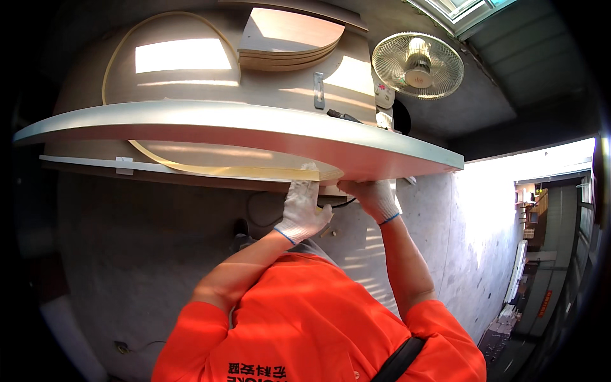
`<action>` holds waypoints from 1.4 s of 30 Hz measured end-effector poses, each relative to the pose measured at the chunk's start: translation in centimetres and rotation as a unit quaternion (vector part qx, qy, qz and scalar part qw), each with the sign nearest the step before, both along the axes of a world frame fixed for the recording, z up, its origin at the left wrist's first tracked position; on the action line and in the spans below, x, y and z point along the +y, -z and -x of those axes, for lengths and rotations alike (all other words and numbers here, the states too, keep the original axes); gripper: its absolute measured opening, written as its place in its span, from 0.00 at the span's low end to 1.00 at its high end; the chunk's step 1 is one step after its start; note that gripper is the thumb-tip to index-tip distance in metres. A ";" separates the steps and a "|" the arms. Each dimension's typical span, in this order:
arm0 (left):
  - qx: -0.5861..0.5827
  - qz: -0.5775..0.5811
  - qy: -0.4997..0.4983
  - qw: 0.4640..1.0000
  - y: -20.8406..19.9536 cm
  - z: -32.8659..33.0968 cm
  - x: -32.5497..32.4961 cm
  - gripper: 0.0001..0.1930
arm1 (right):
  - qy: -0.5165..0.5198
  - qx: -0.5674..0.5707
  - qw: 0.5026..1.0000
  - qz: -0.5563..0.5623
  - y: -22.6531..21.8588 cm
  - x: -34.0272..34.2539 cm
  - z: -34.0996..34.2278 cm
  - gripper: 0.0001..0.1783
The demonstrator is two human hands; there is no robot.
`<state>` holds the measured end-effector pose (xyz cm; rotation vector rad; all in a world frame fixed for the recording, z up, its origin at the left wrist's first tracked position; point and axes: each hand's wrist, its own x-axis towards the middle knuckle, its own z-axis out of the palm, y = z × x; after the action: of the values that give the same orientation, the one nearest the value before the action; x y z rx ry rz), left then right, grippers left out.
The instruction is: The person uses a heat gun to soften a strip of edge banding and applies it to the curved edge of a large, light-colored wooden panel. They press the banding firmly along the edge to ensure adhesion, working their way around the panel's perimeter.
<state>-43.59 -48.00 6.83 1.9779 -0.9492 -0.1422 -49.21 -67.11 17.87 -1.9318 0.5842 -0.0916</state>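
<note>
Wire cage: the round, pale wire fan cage (385, 63) enclosed its light hub (419, 77), beyond the right part of the long white panel (267, 134).
Panel: its long axis ran left to right before you, over the near part of the table.
Strip: the thin yellow flexible strip (242, 172) looped beyond the panel and came out on your side, its end pointing right.
Left hand: your white-gloved left hand (302, 207) had the strip across its fingers, thumb apart; I could not tell whether they gripped it.
Right hand: your white-gloved right hand (375, 197) met the panel's lower edge, fingers partly hidden; its grip I could not tell.
Surface: curved pale wooden boards (286, 62) lay stacked on the brown wooden table (267, 95), beyond the panel.
Room: sunlight striped the grey floor (159, 242) on your side of the panel.
</note>
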 end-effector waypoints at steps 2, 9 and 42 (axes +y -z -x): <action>0.009 0.010 -0.006 1.000 -0.4 0.1 -0.4 0.52 | -0.012 0.012 1.000 0.024 -0.6 0.3 -0.3 0.17; -0.041 -0.031 -0.059 0.997 1.6 0.9 -1.6 0.52 | -0.054 0.011 0.995 0.080 -1.0 -0.2 -0.4 0.15; 0.054 0.113 -0.129 0.984 -1.3 1.9 -2.2 0.45 | -0.163 -0.022 0.972 0.167 -0.4 -1.6 -1.1 0.11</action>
<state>-45.53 -50.20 8.13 1.8417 -0.6056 0.0055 -48.14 -68.76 18.30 -2.3222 0.2233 -0.0232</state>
